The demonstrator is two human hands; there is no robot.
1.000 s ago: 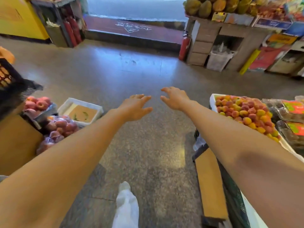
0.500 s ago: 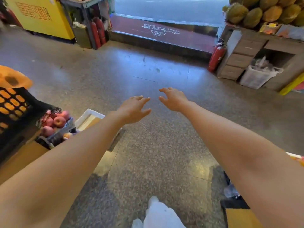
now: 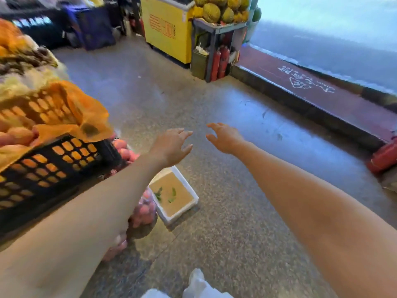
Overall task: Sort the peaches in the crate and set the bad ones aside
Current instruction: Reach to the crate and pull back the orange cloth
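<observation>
A black slatted crate (image 3: 49,168) lined with orange plastic stands at the left, with peaches (image 3: 19,135) showing over its rim. Both my arms are stretched out over the floor. My left hand (image 3: 171,147) hovers just right of the crate, fingers apart and empty. My right hand (image 3: 224,136) is beside it, a little further right, also spread and holding nothing. Neither hand touches the crate or any fruit.
A white foam box (image 3: 174,197) with a brown liner lies on the floor under my left forearm, next to bagged pink fruit (image 3: 142,208). Further off stand a yellow freezer (image 3: 167,29), red fire extinguishers (image 3: 219,61), durians (image 3: 217,9) and a raised red doorstep (image 3: 322,97).
My view has swung to the left: the peach display on the right has left the frame and the black crate now fills the left. My hands keep the same outstretched, empty pose.
</observation>
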